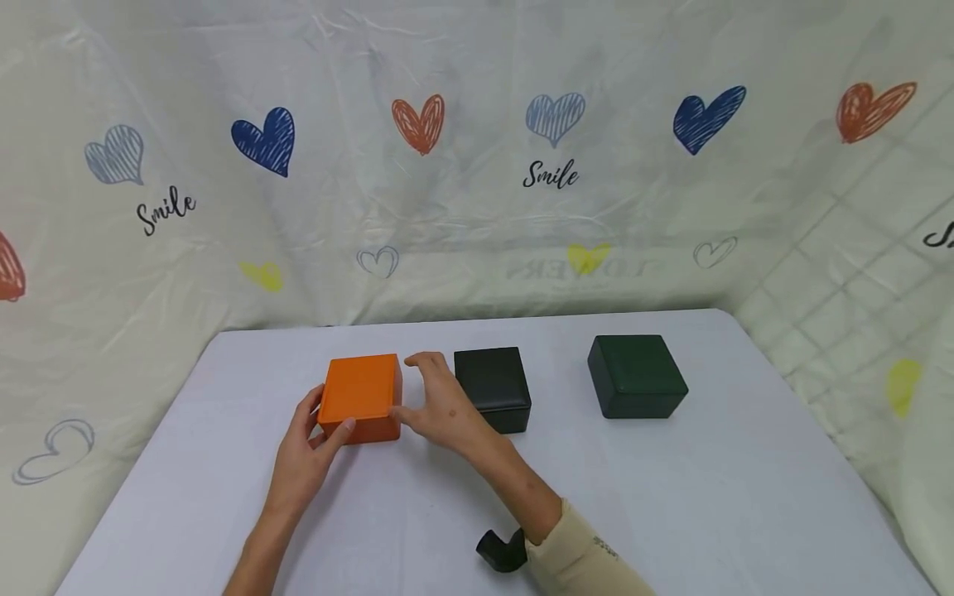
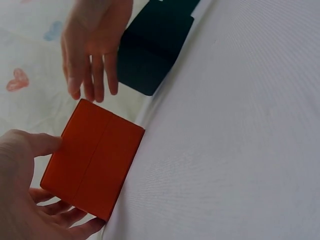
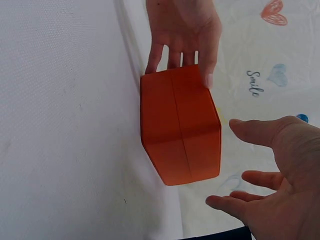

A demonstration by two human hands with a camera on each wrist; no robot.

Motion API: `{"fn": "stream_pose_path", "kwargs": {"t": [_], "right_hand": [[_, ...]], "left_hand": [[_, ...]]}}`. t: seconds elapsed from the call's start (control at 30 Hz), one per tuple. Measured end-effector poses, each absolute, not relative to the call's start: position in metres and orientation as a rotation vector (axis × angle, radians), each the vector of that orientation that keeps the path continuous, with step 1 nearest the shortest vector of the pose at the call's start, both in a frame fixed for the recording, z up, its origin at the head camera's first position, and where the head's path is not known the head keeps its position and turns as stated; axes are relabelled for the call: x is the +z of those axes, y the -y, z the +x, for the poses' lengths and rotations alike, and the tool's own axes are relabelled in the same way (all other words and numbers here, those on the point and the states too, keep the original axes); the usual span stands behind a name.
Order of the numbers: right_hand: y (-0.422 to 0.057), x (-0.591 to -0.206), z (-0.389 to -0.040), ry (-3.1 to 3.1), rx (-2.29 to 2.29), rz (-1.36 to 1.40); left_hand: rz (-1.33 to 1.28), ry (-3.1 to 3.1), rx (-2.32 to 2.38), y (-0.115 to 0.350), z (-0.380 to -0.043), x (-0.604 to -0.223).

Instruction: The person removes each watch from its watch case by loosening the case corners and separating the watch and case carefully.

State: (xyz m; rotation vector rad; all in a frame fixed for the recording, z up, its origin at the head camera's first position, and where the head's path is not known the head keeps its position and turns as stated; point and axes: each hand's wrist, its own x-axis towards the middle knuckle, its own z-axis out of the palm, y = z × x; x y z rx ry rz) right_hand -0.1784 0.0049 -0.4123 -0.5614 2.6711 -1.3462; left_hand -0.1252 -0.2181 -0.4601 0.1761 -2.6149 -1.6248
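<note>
An orange lidded box (image 1: 361,389) sits on the white table, left of centre. My left hand (image 1: 301,459) holds it at its left side, thumb at the near edge and fingers round the far-left side. In the left wrist view a thin seam runs round the orange box (image 2: 92,160). Just right of the box is my right hand (image 1: 447,410), its thumb and fingers spread apart; the right wrist view shows a gap between this hand (image 3: 280,185) and the box. Behind the right hand stands a black box (image 1: 493,377), partly covered by it.
A dark green box (image 1: 638,377) stands farther right on the white table (image 1: 715,505). A black curved piece (image 1: 501,551), like a pipe bowl, lies near the front, partly hidden by the right sleeve (image 1: 581,555). A curtain printed with hearts (image 1: 419,124) hangs behind the table.
</note>
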Motion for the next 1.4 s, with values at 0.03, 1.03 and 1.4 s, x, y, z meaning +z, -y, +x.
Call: {"fn": "stream_pose_path", "kwargs": {"t": [0.03,1.03,1.4], "right_hand": [[-0.004,-0.413,-0.178,-2.669,-1.347,-0.566],[0.014,-0.431,-0.192,-2.561,-1.424,-0.585],[0.017,-0.441,-0.196,-2.463,-1.521,-0.603]], "left_hand": [[0.176,2.615,-1.628,0.219,-0.125,-0.460],[0.192,2.620,-1.680,0.219,-0.127,-0.460],[0.152,2.614,-1.690,0.223,-0.128,-0.462]]}}
